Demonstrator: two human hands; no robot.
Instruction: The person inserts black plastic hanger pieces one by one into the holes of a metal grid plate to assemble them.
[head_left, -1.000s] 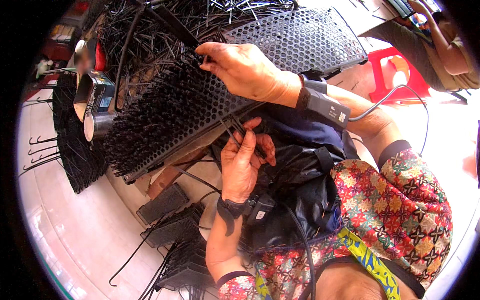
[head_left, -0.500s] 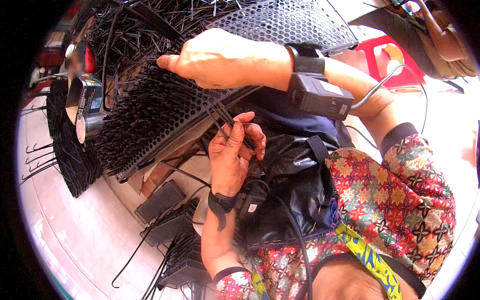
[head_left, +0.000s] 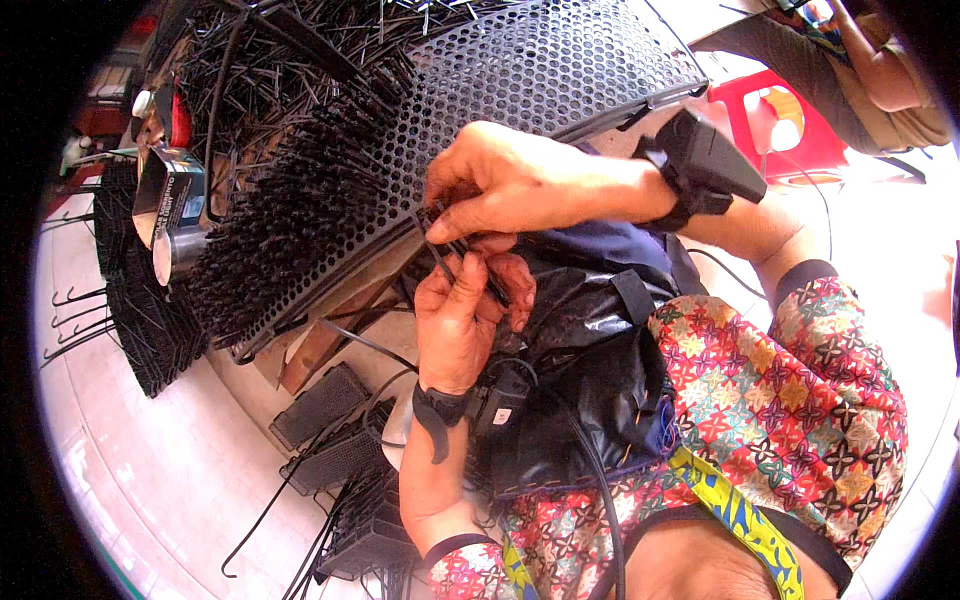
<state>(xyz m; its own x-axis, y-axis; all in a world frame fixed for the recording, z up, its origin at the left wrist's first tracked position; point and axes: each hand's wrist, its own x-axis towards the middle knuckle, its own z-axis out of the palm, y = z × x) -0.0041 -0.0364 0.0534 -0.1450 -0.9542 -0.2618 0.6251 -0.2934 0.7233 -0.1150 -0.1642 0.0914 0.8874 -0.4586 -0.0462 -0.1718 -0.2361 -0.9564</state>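
Head view, and it's the slim black strips (head_left: 440, 262) in the middle of the action, held between two hands just off the near edge of the holed board! The left hand (head_left: 460, 318) is closed on them, thumb pressed over curled fingers; more than one strip, but overlap beats an exact count. The right hand (head_left: 520, 182) has its thumb and fingers curled in at their upper ends; whether that pinch is tight, I cannot tell.

Up to the one big black perforated board (head_left: 545, 75): its left part bristles with upright black tufts (head_left: 300, 200), far too many to count, roughly half done by my judgement. The right stretch of holes stands bare, so plenty is left!

Further out: one loose heap of strips (head_left: 255, 110) behind, one metal can (head_left: 180, 255) at left, one red stool (head_left: 735, 110) and one co-worker (head_left: 890, 90) at upper right.
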